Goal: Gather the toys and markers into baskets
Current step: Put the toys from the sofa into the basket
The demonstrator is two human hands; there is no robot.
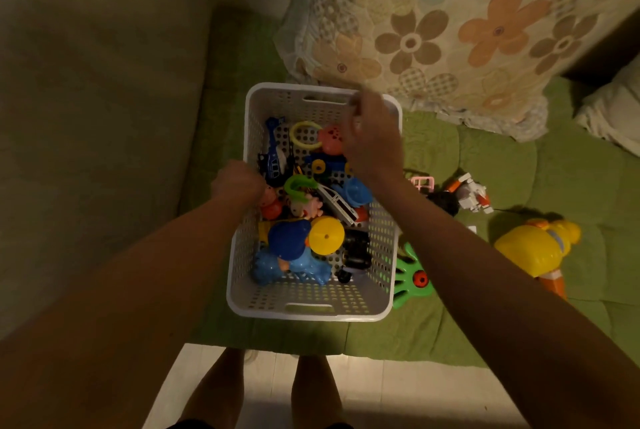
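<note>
A white perforated basket (313,310) stands on a green quilt, filled with several plastic toys: a blue figure with a yellow disc (326,235), a yellow ring (304,135), a blue helicopter (275,154). My left hand (239,182) is curled around the basket's left rim. My right hand (372,137) hovers over the basket's far right part, blurred, fingers bent; whether it holds anything is unclear. Outside the basket to the right lie a green hand-shaped toy (412,276), a big yellow duck toy (540,248), a white-orange robot (472,194) and a pink piece (423,183).
The green quilt (502,158) covers the bed; a flowered pillow (450,30) leans behind the basket. A white pillow (613,109) lies at the far right. A beige wall is at the left. My legs stand on the pale floor (398,394) below.
</note>
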